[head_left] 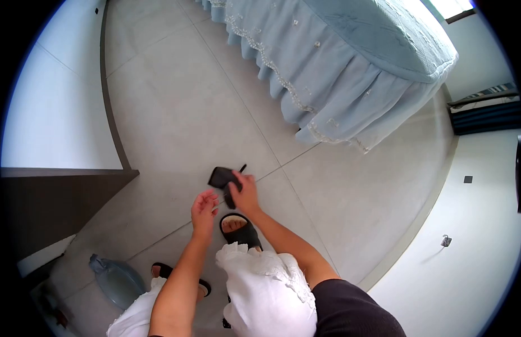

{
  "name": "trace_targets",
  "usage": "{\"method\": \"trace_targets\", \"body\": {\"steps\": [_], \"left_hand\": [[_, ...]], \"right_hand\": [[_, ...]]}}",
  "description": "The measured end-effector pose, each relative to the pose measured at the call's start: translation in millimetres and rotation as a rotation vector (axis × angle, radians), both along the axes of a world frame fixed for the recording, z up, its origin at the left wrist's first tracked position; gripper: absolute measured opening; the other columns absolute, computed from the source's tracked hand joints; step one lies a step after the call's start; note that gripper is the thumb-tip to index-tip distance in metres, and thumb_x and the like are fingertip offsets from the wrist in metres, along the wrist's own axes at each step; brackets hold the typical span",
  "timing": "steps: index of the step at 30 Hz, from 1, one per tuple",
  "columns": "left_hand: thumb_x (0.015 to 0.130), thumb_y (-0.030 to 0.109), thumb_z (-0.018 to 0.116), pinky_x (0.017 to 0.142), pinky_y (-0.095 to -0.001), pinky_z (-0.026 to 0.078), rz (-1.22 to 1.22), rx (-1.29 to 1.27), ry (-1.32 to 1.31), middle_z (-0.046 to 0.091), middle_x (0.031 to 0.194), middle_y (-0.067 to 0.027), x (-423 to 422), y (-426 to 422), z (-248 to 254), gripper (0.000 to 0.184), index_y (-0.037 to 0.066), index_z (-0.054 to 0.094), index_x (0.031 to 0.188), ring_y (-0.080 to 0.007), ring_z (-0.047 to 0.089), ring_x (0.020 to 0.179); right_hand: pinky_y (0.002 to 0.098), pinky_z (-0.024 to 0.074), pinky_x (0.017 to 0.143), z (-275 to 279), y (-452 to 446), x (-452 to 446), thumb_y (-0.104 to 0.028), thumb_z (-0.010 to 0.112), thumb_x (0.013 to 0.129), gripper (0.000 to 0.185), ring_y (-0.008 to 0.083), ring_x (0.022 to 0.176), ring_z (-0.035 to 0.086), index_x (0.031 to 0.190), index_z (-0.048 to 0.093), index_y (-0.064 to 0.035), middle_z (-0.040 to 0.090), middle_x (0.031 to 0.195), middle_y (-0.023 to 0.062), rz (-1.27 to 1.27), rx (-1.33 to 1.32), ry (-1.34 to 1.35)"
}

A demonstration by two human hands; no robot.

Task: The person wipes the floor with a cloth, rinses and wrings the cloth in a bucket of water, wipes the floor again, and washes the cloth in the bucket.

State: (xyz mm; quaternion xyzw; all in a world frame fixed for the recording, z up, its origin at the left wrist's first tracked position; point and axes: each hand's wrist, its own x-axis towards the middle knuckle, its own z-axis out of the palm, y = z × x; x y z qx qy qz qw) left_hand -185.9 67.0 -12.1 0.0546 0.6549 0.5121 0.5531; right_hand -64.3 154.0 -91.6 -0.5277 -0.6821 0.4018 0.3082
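My right hand [245,194] is closed around a small black object [219,177] above the floor. It has a flat, squarish part on the left, a thin stick-like piece jutting up, and a narrower part hanging below. Blur and my fingers hide what kind of thing it is. My left hand [204,209] is just to the left of it, empty, with its fingers loosely bent and apart. Under both hands lies the pale tiled floor [176,129]. My feet are in black slippers [246,233].
A bed with a light blue ruffled skirt [328,73] stands at the upper right. To the left is a white and dark brown cabinet [64,185]. A bluish-grey translucent container [117,281] rests near my left foot. A white wall [468,224] runs along the right.
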Motion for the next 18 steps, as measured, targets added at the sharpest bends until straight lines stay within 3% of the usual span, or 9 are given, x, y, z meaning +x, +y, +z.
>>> {"method": "trace_targets", "body": {"steps": [4,7,8,10,12,14,16,17,18], "left_hand": [[0.095,0.019,0.051,0.08,-0.0253,0.043,0.041,-0.008,0.021,0.06,0.107,0.0026,-13,-8,13,0.025,0.015,0.056,0.119,-0.0071,0.053,0.094],[0.095,0.014,0.049,0.079,-0.0247,0.042,0.054,-0.004,0.028,0.06,0.106,0.002,-14,-12,11,0.023,0.013,0.056,0.117,-0.0076,0.053,0.094],[0.095,0.016,0.05,0.08,-0.025,0.043,0.039,-0.003,0.017,0.06,0.107,0.0022,-11,-13,11,0.024,0.014,0.056,0.118,-0.0075,0.053,0.094],[0.095,0.018,0.051,0.081,-0.0255,0.043,0.009,0.004,-0.005,0.06,0.108,0.0026,-3,-10,9,0.025,0.015,0.056,0.119,-0.0073,0.053,0.095],[0.095,0.018,0.051,0.081,-0.0257,0.043,-0.018,0.024,-0.006,0.06,0.108,0.0026,4,-8,20,0.025,0.015,0.056,0.119,-0.0073,0.053,0.096],[0.095,0.017,0.05,0.081,-0.0258,0.043,-0.036,0.043,0.004,0.06,0.108,0.0027,6,-11,28,0.025,0.015,0.056,0.119,-0.0072,0.053,0.096],[0.095,0.017,0.05,0.082,-0.0258,0.043,-0.042,0.056,0.019,0.06,0.108,0.0028,3,-18,32,0.025,0.015,0.056,0.119,-0.0072,0.053,0.095],[0.095,0.017,0.05,0.082,-0.0257,0.042,-0.039,0.059,0.031,0.06,0.108,0.0028,1,-23,34,0.025,0.016,0.056,0.119,-0.0072,0.053,0.095],[0.095,0.017,0.05,0.082,-0.0256,0.042,-0.036,0.062,0.043,0.06,0.108,0.0028,-3,-29,35,0.025,0.016,0.057,0.119,-0.0073,0.053,0.095]], "right_hand": [[0.0379,0.0447,0.079,15,30,93,-0.014,0.064,0.08,0.037,0.032,0.09,0.052,0.117,0.061,-0.0087,0.053,0.096,0.0166,-0.145,0.241,-0.166],[0.0419,0.0463,0.081,2,37,198,-0.019,0.064,0.081,0.038,0.0355,0.092,0.053,0.117,0.062,-0.0085,0.051,0.103,0.0197,-0.34,0.175,-0.398],[0.0421,0.0465,0.083,3,28,219,-0.022,0.065,0.081,0.041,0.0367,0.093,0.054,0.119,0.061,-0.0083,0.05,0.106,0.0206,-0.415,0.002,-0.463],[0.0428,0.0464,0.084,-28,2,233,-0.027,0.066,0.081,0.044,0.0379,0.096,0.053,0.121,0.06,-0.0088,0.049,0.108,0.0213,-0.472,0.018,-0.544],[0.0454,0.0453,0.085,-39,-17,194,-0.032,0.065,0.081,0.049,0.0411,0.098,0.053,0.122,0.06,-0.0059,0.05,0.11,0.0255,-0.549,0.063,-0.638],[0.0472,0.0435,0.087,-39,-27,138,-0.032,0.065,0.08,0.048,0.0427,0.101,0.051,0.12,0.06,-0.005,0.05,0.111,0.0274,-0.575,0.02,-0.534],[0.0468,0.0427,0.089,-35,-30,81,-0.032,0.064,0.081,0.044,0.0424,0.102,0.051,0.119,0.061,-0.0099,0.052,0.111,0.0262,-0.447,-0.022,-0.37],[0.0429,0.0437,0.086,-47,-32,57,-0.029,0.066,0.081,0.043,0.0376,0.097,0.052,0.118,0.062,-0.0084,0.053,0.103,0.0228,-0.345,0.105,-0.373],[0.0407,0.0444,0.086,-40,-30,37,-0.03,0.068,0.08,0.042,0.0364,0.095,0.054,0.117,0.062,-0.0099,0.054,0.1,0.022,-0.232,-0.025,-0.184]]}}
